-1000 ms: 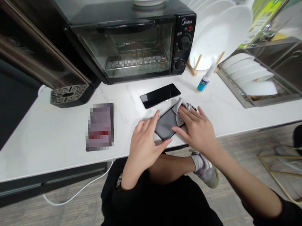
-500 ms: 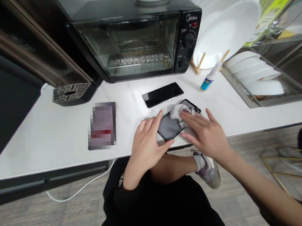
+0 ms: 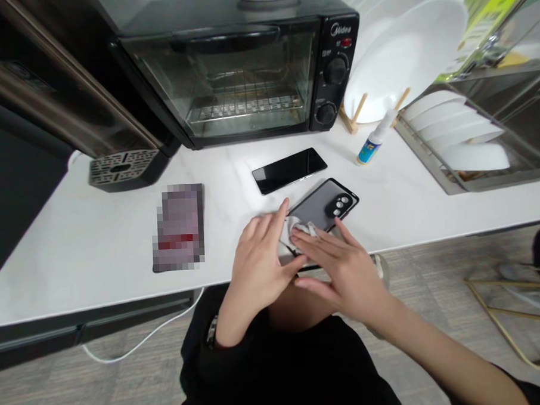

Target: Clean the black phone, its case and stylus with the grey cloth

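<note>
Apparently mid-wipe, the right hand (image 3: 350, 266), open, presses a pale cloth (image 3: 296, 224) onto the near end of a phone case (image 3: 315, 205); the open left hand (image 3: 258, 264) braces it. Beyond both hands, a black phone (image 3: 290, 170) lies uncased.

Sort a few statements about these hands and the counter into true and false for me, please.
1. The right hand has its fingers on a crumpled cloth. True.
2. The cloth covers the camera holes of the phone case. False: it is at the case's other end.
3. The left hand is at the case's edge. True.
4. The small bottle lies on its side. False: it stands upright.
5. The black phone lies between the oven and the case. True.
</note>
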Motion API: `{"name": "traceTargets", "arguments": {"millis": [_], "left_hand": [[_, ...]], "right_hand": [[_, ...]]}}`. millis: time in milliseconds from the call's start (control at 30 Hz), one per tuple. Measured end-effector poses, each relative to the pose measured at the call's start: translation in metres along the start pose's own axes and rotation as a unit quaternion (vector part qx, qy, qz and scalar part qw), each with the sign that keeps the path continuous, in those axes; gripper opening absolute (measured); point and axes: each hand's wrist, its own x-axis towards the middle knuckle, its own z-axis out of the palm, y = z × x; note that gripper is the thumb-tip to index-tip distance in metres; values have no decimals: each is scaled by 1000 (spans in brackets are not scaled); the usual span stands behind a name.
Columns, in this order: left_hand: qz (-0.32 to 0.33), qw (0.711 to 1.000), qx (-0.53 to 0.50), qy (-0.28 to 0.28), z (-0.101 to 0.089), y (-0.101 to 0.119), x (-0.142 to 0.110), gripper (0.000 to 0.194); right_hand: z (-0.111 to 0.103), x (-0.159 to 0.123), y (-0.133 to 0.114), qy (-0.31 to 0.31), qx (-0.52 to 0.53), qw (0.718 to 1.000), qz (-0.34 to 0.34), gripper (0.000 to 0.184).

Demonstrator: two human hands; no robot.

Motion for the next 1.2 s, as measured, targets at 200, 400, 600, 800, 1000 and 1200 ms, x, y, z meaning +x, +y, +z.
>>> {"name": "traceTargets", "arguments": {"millis": [200,400,600,800,1000,1200], "left_hand": [[-2,1000,12,9,2,1,0,93],[17,1000,10,7,3,-2,1,88],[21,1000,7,5,2,-1,0,94],[21,1000,19,12,4,1,0,90],[25,999,9,19,4,-1,0,85],[13,1000,3,2,2,1,1,96]], "right_hand": [[-15,24,54,49,-138,984,101,65],[17,22,-22,18,-38,999,13,90],[-9,2,19,-1,-68,998,7,66],[-12,26,51,47,-150,983,95,76],[19,16,-26,17,-27,999,-1,86],[-12,-2,28,1,-60,998,4,58]]}}
